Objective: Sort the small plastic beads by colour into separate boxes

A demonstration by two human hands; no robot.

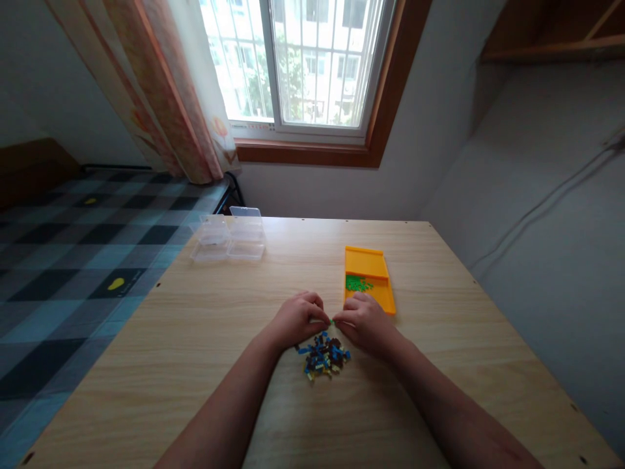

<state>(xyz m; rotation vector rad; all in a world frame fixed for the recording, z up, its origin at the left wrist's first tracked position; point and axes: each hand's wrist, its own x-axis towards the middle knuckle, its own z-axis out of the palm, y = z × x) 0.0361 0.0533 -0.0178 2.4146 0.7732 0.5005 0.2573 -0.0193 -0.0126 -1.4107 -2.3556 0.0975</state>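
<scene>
My left hand (300,319) and my right hand (366,322) meet above the wooden table, fingertips pinched together around a tiny green piece (331,321). Just below them on the tabletop lies a loose pile of small blue, dark brown and pale yellow pieces (325,356). Beyond my right hand sits an orange tray (383,296), open, with many small green pieces (357,283) in its near section. My right hand overlaps the tray's near edge in the view.
Clear plastic boxes (247,247) with raised lids stand at the table's far left corner. A bed (97,260) with a checked cover is to the left of the table (195,365). A curtain (170,98) hangs beside the window, and walls rise behind and to the right.
</scene>
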